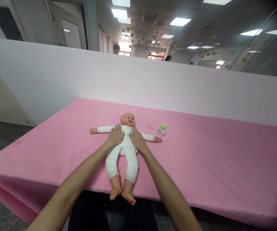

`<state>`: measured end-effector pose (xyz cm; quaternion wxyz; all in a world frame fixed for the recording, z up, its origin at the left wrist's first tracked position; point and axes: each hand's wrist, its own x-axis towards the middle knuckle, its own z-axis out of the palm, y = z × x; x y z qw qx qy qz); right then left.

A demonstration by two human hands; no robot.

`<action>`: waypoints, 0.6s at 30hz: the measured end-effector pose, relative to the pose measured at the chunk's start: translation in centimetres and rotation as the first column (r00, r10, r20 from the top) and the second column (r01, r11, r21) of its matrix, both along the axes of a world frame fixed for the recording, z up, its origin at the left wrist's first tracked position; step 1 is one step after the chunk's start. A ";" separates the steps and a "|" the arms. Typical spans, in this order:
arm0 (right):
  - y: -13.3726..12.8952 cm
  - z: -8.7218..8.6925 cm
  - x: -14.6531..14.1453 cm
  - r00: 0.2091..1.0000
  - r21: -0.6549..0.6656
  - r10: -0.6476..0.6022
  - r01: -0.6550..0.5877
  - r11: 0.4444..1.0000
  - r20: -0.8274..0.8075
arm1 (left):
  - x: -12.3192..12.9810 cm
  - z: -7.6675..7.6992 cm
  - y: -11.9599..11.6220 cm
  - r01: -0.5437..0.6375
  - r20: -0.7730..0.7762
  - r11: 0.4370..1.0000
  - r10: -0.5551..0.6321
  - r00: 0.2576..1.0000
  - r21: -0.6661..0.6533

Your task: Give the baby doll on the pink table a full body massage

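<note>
A baby doll (126, 138) with a white cloth body lies on its back, arms spread to both sides, its head away from me and its feet over the table's front edge. My left hand (116, 135) rests flat on the doll's chest near its shoulder, fingers stretched out. On the other side of the chest lies my right hand (138, 140), also flat with fingers extended. Neither hand grips anything. Just beyond the doll's hand on the right stands a small jar (161, 130) with a green lid.
Pink cloth (201, 154) covers the table and hangs over its front edge. A white partition wall (138, 80) rises behind the table, with glass above it. A door (4, 93) stands at the left. Two people's heads show far behind the glass.
</note>
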<state>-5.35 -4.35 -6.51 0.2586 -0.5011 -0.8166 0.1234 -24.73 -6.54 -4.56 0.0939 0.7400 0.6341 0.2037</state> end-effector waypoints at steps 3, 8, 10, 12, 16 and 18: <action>0.1 -0.2 1.6 0.994 0.028 -0.070 0.068 0.997 0.084 | -1.9 -0.2 0.1 -0.031 -0.055 1.000 0.030 0.998 -0.005; 0.1 -1.4 4.3 0.948 0.161 -0.216 0.181 0.970 0.235 | -5.4 -1.6 -0.2 -0.033 -0.183 0.993 0.053 0.982 0.110; 0.0 -2.0 5.4 0.921 0.236 -0.277 0.215 0.948 0.274 | -6.6 -2.2 -0.4 -0.046 -0.214 0.987 0.078 0.974 0.153; -0.1 -2.4 6.5 0.900 0.301 -0.318 0.228 0.926 0.297 | -7.6 -2.7 -0.6 -0.058 -0.264 0.982 0.105 0.959 0.178; -0.2 -2.6 8.5 0.883 0.347 -0.348 0.234 0.908 0.315 | -9.0 -3.3 -0.7 -0.115 -0.327 0.970 0.182 0.927 0.213; -0.1 -2.5 9.0 0.886 0.329 -0.351 0.248 0.911 0.304 | -9.2 -3.2 -0.6 -0.156 -0.324 0.960 0.228 0.918 0.233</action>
